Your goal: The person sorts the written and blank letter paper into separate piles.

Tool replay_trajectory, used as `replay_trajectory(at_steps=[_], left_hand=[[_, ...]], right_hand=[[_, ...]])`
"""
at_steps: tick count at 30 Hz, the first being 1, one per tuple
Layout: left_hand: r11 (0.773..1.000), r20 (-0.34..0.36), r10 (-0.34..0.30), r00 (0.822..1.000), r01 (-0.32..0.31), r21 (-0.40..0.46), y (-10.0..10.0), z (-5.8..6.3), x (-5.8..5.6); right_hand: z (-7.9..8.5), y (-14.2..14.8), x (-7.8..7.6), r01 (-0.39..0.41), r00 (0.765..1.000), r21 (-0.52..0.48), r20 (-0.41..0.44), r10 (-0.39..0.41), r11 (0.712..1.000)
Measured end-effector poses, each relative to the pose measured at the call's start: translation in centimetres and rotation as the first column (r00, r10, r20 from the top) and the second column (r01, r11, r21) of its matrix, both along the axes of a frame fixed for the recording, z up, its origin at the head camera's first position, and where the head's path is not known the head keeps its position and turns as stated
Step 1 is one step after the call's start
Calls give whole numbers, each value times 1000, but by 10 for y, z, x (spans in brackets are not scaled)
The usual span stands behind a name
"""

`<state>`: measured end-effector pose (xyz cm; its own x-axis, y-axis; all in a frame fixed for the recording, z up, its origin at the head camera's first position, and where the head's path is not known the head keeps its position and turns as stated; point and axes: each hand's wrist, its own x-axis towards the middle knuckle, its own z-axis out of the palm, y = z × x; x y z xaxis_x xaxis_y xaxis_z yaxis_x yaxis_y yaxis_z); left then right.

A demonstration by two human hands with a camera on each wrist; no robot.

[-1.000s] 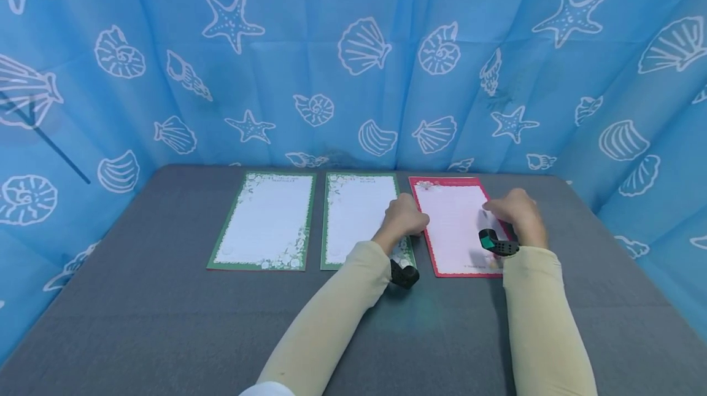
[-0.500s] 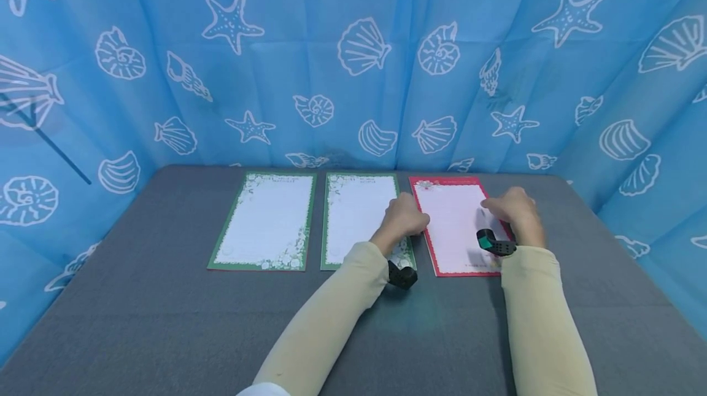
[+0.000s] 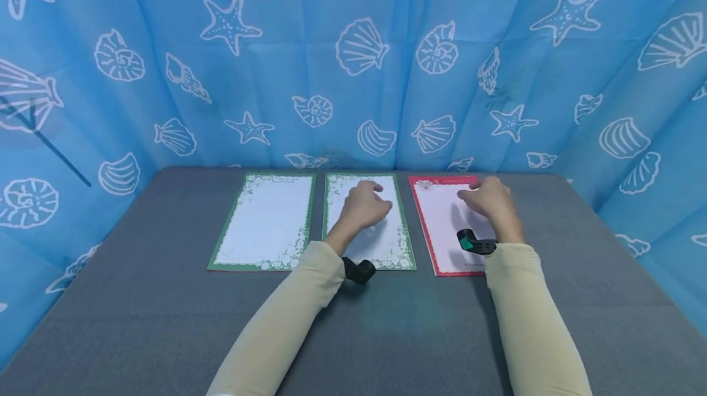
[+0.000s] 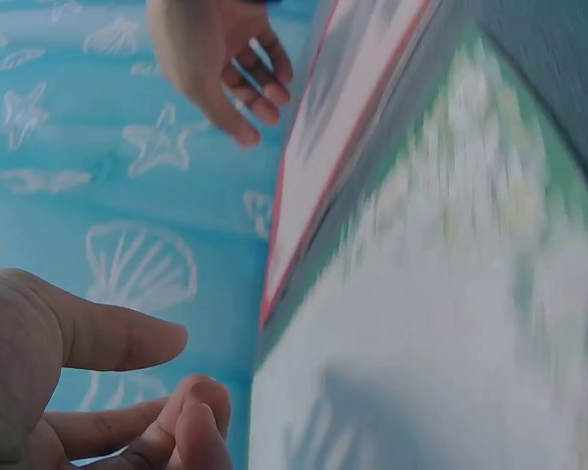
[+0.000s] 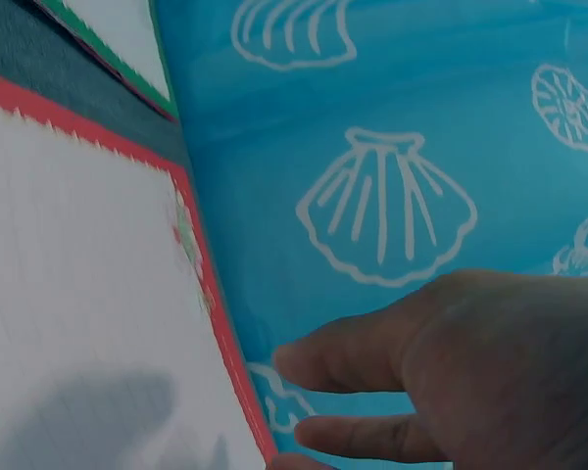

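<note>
As the left hand [image 3: 364,204] shifts from the red-bordered sheet [image 3: 440,218] to above the middle green-bordered sheet [image 3: 388,237], both hands show parted fingers — nothing held — suggesting that adjustment of the red-bordered sheet is paused or complete. That flat, rectangular paper lies below the right hand [image 3: 491,201]'s fingers; floral printing borders the paper below the left fingers. The table [image 3: 420,341] is matte grey.

Two paper sheets, flat on the gray table [image 3: 138,328], I see a gap between. Green-bordered sheet [image 3: 386,239]: white center, pale flowers at corners, near edge roughly square-on. Red-bordered sheet [image 3: 442,227]: pinkish-white, faintly lined, flower at far-left corner, right of the green one.
</note>
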<state>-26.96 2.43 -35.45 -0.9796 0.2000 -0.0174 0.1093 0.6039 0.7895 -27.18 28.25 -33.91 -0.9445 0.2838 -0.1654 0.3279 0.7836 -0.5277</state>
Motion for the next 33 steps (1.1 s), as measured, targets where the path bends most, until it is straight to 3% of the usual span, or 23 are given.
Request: replay_trajectory(at_steps=[6, 11, 17, 22, 27, 33], left_hand=[[998, 6, 64, 998, -64, -17, -40, 2, -3], [996, 55, 91, 994, -92, 5, -70, 1, -6], [994, 110, 111, 988, -111, -11, -94, -1, -10], [991, 151, 126, 980, -116, -72, -105, -1, -10], [984, 189, 108, 976, -78, -159, -106, -4, -10], [981, 171, 88, 981, -55, -187, -101, -9, -14]], right_hand=[[-1, -22, -4, -116, 992, -59, -54, 113, 992], [-6, -43, -6, -225, 972, -169, -102, 210, 959], [-12, -64, -8, -315, 947, -167, -130, 295, 934], [-19, -76, -8, -380, 920, -134, -156, 359, 915], [-24, -81, -8, -402, 912, -91, -132, 389, 911], [-27, -82, -8, -423, 903, -58, -106, 415, 904]])
